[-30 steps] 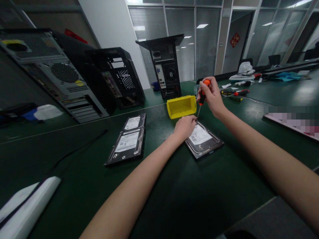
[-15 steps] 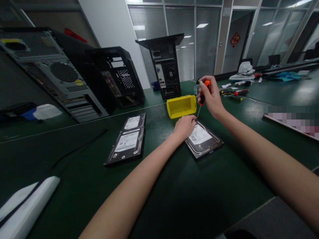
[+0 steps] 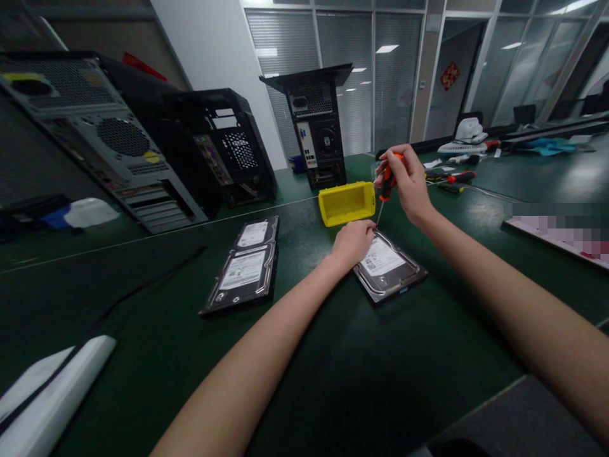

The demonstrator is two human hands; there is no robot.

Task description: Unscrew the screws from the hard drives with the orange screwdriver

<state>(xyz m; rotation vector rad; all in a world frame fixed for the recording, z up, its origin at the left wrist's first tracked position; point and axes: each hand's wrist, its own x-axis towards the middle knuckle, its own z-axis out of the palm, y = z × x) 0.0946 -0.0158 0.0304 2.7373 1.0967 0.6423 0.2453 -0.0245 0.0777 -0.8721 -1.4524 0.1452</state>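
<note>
A hard drive (image 3: 384, 257) with a white label lies flat on the green table, its far corner partly hidden. My left hand (image 3: 352, 242) grips that far left corner with curled fingers, thumb and fingertips close to a screwdriver's tip. The screwdriver (image 3: 387, 181) has a red and black handle and stands nearly upright, slightly tilted. My right hand (image 3: 408, 181) is closed around its handle, and its shaft reaches down to the drive's far corner. Just behind my left hand sits a yellow plastic bin (image 3: 347, 204), tipped with its opening towards me.
Two more hard drives (image 3: 245, 270) lie end to end on the left. Computer cases (image 3: 316, 130) stand along the back and far left. Loose hand tools (image 3: 461, 178) lie at the back right. A black cable (image 3: 152, 285) crosses the left side near a white object (image 3: 61, 387).
My right hand has turned a little around the screwdriver handle, its fingers and wrist shifting slightly. My left hand and the hard drive stay in place.
</note>
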